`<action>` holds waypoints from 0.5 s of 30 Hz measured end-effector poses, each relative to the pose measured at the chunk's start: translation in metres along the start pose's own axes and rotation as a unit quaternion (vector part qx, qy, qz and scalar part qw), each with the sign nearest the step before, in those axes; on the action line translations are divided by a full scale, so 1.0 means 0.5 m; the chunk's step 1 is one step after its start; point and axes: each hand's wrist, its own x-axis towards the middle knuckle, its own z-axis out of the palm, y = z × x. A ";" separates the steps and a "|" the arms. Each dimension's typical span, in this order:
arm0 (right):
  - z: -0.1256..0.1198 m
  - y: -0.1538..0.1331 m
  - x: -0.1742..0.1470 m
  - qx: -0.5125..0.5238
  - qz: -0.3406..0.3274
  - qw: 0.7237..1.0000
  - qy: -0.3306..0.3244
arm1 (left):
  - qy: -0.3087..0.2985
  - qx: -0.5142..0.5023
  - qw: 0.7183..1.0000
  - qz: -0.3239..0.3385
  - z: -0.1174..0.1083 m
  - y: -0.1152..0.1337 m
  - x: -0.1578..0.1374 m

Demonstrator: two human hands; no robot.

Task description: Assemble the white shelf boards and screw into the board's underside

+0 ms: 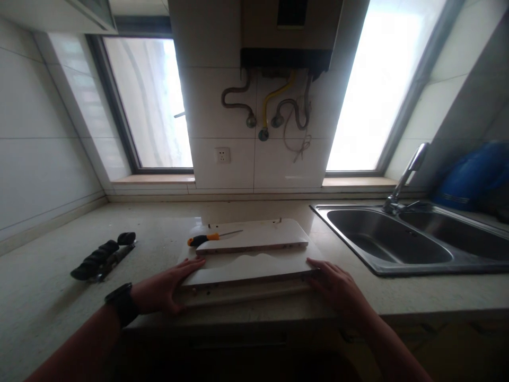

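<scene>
The left hand (167,286) and right hand (338,284) lie flat, fingers spread, against the two ends of the lower board (246,270), clamping nothing. A smaller board (254,237) rests on top, with a screwdriver (210,237) at its left end. The sink (397,249) is right of the boards.

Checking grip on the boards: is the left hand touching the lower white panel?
Touching. The head view shows the left hand with fingers laid on the left end of the lower white panel.
</scene>
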 end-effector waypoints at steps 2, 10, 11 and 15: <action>-0.003 -0.013 -0.014 -0.002 0.002 1.000 0.003 | -0.003 0.000 1.000 0.005 -0.005 -0.016 -0.003; -0.010 -0.032 -0.037 0.059 0.041 0.997 -0.008 | 0.005 -0.015 1.000 0.003 -0.020 -0.052 -0.015; -0.012 -0.026 -0.035 0.083 0.052 0.995 -0.009 | 0.009 -0.023 1.000 0.004 -0.019 -0.054 -0.016; -0.027 -0.002 -0.013 0.153 0.060 0.986 -0.023 | 0.028 -0.094 0.995 -0.028 -0.010 -0.047 -0.020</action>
